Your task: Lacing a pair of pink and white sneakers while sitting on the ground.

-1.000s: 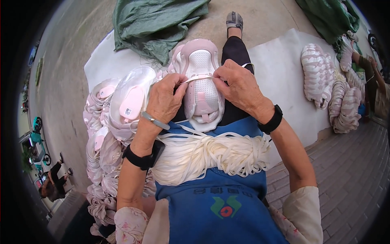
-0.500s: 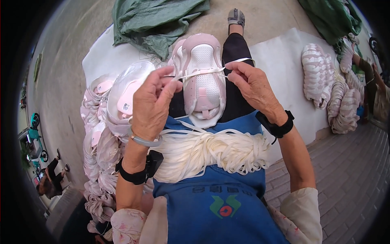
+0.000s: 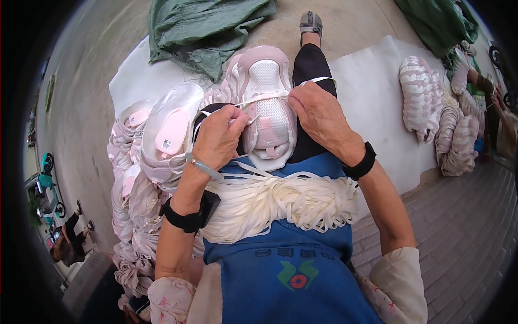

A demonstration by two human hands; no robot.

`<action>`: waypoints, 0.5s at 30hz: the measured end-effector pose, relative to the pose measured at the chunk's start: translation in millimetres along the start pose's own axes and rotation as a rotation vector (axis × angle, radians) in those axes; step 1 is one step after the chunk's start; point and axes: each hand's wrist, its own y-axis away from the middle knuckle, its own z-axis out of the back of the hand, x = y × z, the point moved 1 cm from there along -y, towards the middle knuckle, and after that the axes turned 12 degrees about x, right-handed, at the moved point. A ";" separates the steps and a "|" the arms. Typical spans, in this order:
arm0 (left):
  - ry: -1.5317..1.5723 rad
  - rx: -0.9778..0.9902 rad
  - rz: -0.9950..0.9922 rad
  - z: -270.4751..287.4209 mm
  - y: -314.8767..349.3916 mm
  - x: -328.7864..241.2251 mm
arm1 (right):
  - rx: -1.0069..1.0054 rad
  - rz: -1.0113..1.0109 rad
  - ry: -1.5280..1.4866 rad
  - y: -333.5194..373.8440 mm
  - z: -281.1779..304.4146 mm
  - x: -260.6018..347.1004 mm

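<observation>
- Left hand (image 3: 220, 135): pinched on lace (image 3: 263, 98), left edge of shoe upper (image 3: 271, 123).
- Right hand (image 3: 322, 117): pinched on lace, right edge; hands apart.
- Lace bundle (image 3: 280, 202): near far edge of apron (image 3: 253, 299).

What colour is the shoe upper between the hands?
The shoe upper is pale pink with white mesh; it shows best in the head view.

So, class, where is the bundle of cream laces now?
In the head view, the bundle of cream laces lies just below centre, across the blue apron, nearer the body than the pink-and-white shoe upper.
</observation>
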 end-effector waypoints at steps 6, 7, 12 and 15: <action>0.039 -0.058 0.039 2.5 -7.3 -1.4 | 0.101 0.033 0.140 -10.5 7.2 -0.5; 0.083 -0.112 0.048 1.7 -8.6 -2.3 | 0.126 0.032 0.187 -11.5 10.8 3.1; 0.191 -0.121 -0.069 -2.1 -12.4 1.9 | 0.192 0.110 0.387 -18.3 17.9 7.2; 0.212 -0.067 -0.094 -0.4 -12.3 5.6 | 0.237 0.118 0.419 -23.8 22.4 11.2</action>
